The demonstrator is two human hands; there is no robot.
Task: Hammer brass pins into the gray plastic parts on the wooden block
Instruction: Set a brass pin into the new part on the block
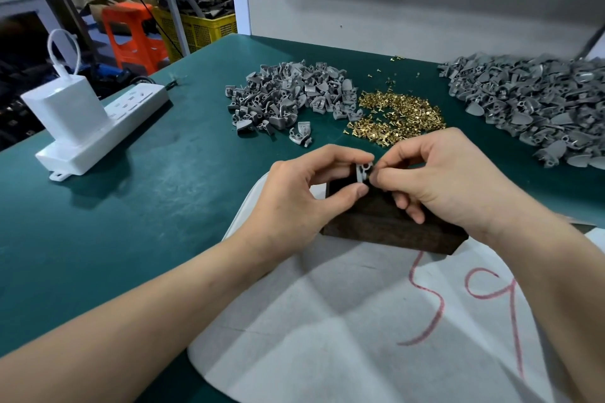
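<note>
Pinching a gray plastic part (pixel 363 172) between thumb and forefinger, the left grip (pixel 304 196) holds it over the wooden block (pixel 389 226) on the worktop (pixel 163 193). The right grip (pixel 451 186) curls against the part's right edge, its contents too small to tell. Brass pins (pixel 397 114) lie beyond.

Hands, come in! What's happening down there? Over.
Left hand pinches gray part over wooden block. Right hand pinching at its edge. No hammer visible.

left hand (pixel 294 193) pinches gray part (pixel 363 172) | right hand (pixel 438 183) at it | over wooden block (pixel 386 222)
</note>
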